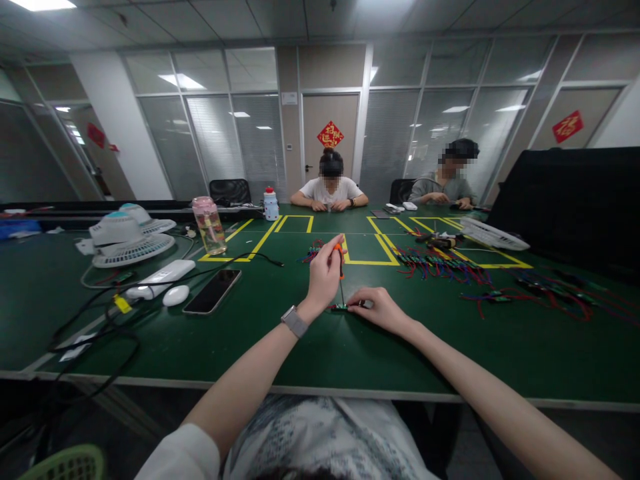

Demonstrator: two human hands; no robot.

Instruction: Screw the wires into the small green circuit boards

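Observation:
My left hand point(325, 270) is closed around the orange handle of a screwdriver point(342, 291), which stands nearly upright. Its thin shaft runs down to a small green circuit board point(340, 308) lying on the green table; whether the tip sits in a screw is too small to tell. With pinched fingers, my right hand point(376, 308) grips the right end of that board and rests on the tabletop. A short red wire shows at the board's left end. Behind my left hand lies a small bunch of red and blue wires point(313, 251), partly hidden.
Several wired boards point(435, 261) lie in a row to the right, with more boards point(550, 293) beyond. On the left are a phone point(213, 291), a white mouse point(176, 295), black cables, a pink-lidded bottle point(210, 227) and white fans point(133, 240). Two people sit across the table.

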